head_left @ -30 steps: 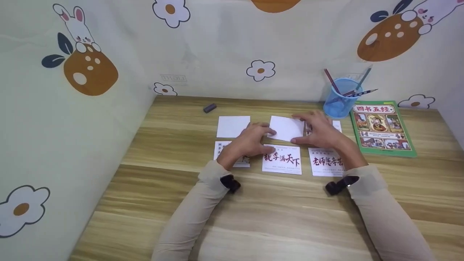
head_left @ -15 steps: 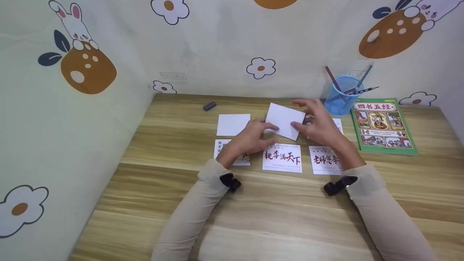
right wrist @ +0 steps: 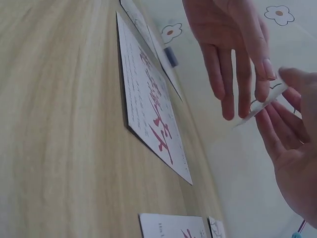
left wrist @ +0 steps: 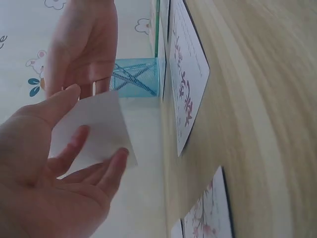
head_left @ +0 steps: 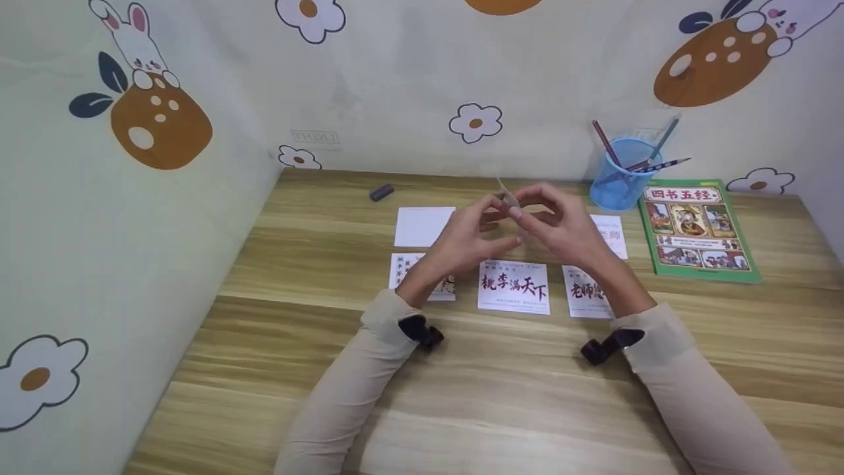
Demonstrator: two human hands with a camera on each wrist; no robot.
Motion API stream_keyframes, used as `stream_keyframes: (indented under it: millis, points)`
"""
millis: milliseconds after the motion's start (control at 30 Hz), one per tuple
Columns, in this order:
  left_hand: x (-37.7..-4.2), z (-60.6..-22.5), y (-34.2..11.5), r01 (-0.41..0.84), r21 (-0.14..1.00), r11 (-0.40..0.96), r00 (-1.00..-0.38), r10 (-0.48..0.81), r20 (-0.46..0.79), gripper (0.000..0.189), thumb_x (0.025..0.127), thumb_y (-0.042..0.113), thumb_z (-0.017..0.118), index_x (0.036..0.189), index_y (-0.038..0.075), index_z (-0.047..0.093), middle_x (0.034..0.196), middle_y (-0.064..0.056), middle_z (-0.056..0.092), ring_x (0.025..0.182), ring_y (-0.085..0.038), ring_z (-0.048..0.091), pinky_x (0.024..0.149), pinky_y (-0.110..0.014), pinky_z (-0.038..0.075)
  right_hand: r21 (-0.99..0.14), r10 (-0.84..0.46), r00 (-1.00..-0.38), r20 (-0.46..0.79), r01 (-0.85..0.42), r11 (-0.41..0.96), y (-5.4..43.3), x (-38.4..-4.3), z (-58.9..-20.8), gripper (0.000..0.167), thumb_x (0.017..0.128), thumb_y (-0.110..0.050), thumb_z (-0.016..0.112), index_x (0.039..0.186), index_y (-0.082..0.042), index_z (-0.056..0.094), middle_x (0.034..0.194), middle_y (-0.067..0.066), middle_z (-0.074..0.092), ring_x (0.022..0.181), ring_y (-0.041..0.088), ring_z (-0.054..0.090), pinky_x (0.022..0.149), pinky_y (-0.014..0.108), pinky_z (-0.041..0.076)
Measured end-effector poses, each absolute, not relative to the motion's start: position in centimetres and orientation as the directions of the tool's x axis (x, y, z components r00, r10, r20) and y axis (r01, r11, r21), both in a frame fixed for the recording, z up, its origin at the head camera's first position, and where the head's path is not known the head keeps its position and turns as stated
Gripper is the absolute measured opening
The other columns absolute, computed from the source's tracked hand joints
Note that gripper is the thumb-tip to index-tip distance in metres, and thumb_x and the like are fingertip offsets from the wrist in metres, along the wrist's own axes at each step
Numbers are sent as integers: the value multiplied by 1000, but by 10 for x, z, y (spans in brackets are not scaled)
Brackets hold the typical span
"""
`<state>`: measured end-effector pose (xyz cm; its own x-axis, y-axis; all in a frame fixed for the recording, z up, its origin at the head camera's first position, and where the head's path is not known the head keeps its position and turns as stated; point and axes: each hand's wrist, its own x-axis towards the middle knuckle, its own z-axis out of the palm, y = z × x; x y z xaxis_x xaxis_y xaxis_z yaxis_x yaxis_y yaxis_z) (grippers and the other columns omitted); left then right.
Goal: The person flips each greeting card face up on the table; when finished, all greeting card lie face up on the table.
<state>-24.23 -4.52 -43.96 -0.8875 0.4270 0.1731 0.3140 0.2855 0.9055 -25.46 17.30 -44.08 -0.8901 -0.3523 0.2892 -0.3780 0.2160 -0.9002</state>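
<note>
White and thin, one small rectangular card (left wrist: 101, 117) is raised above the tan wood-grain table (head_left: 475, 396), to the left of the light-blue mesh pencil cup (head_left: 615, 194). I pinch it with my right hand (head_left: 560, 224), the thumb and the fingers closed upon it. My left hand (head_left: 463, 239) touches it too, with fingers spread and softly bent; whether it also grips the card, I cannot tell. Farther left of the cup lie a blank white card (head_left: 419, 226) and a small dark block (head_left: 381, 192); right of it lies a green-bordered picture book (head_left: 700, 227).
</note>
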Motion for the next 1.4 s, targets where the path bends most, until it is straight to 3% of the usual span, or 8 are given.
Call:
stream_keyframes:
  millis: [167,333,467,667,867,1100,1233,1400]
  points:
    - [-245,-444,-47,249,957,145,-916,356,185,32,97,3,75,122,3,56,142,-20,69,130,-31,73,104,-28,61,-879,-382,-892,242,-368,303,177,-259,-449,37,115,-35,52,141,-15,71,144,6,68,135,26,63,108,37,59]
    - [-250,-448,-53,159,974,164,-962,246,116,32,100,4,62,131,9,55,133,-17,77,119,-27,78,91,-29,65,-831,-331,-911,247,-375,411,186,-265,-457,33,110,-30,64,139,-19,72,155,9,57,144,28,52,113,55,55]
    - [-250,-450,-57,132,972,192,-975,201,93,34,105,8,58,138,13,59,125,-12,80,112,-23,80,88,-36,66,-825,-270,-927,262,-360,436,190,-266,-457,36,101,-19,77,136,-14,72,150,10,58,139,29,55,112,51,55]
    - [-249,-453,-57,99,983,155,-982,173,71,35,106,8,56,140,12,59,123,-16,78,111,-27,79,90,-49,67,-822,-249,-939,235,-329,464,189,-266,-455,42,97,-22,83,137,-16,70,139,8,66,121,26,69,97,26,61]
    - [-248,-453,-57,67,969,238,-993,113,40,31,104,9,60,134,13,57,121,-17,80,105,-23,81,86,-37,68,-816,-340,-932,128,-293,498,192,-268,-458,65,90,-27,91,148,-19,63,148,14,54,126,37,67,105,47,61]
    - [-247,-453,-55,69,967,246,-991,128,38,39,102,1,59,140,10,53,112,-19,81,93,-24,83,82,-41,69,-805,-349,-935,62,-253,537,189,-267,-459,70,87,-16,92,150,-14,62,150,16,50,119,34,71,102,37,63]
    - [-247,-451,-53,69,946,318,-989,146,23,45,103,0,59,146,12,51,124,-20,79,102,-23,82,81,-32,68,-768,-340,-938,74,-271,580,190,-266,-457,66,88,-15,91,148,-9,64,161,16,45,117,33,69,100,37,63]
    - [-245,-452,-52,126,876,466,-976,219,24,60,104,5,66,160,6,45,152,-20,64,130,-27,72,102,-29,62,-727,-349,-935,59,-280,627,193,-267,-461,64,90,-10,88,148,-2,63,167,22,39,120,36,65,102,46,60]
